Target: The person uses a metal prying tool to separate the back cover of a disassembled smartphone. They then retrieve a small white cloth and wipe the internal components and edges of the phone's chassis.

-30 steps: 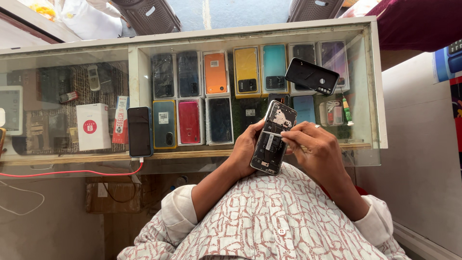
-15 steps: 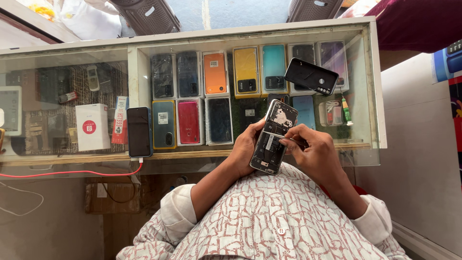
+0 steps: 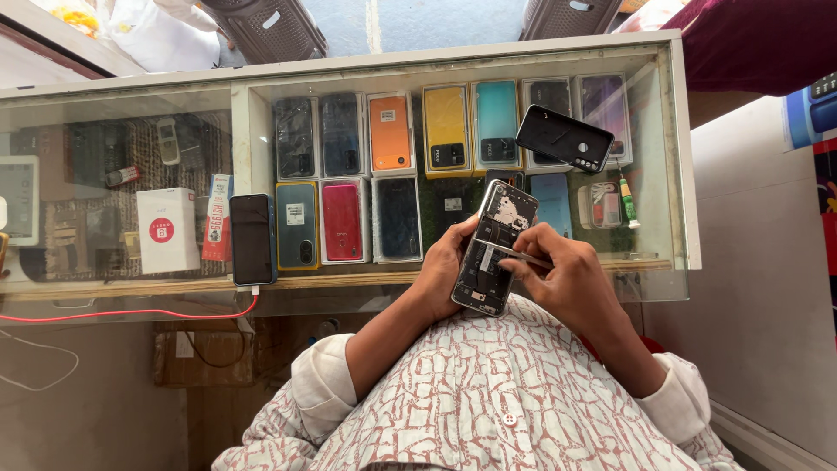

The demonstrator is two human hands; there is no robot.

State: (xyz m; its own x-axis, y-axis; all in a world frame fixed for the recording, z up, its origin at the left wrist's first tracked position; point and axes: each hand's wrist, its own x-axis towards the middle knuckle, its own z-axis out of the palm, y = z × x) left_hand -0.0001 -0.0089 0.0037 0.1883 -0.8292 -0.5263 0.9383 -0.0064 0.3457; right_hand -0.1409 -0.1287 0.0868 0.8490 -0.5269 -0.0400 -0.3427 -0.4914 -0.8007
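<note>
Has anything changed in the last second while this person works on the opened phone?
Hardly. The right hand has shifted its thin metal tool slightly across the opened phone, with the fingers curled a little tighter. The left hand still holds the phone in the same place. The black back cover and the charging phone on the glass counter have not moved.

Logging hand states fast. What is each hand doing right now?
Left hand: closed around the opened phone, holding it up by its edge.
Right hand: closed, pinching thin tweezers whose tip rests on the phone's exposed inside.
</note>
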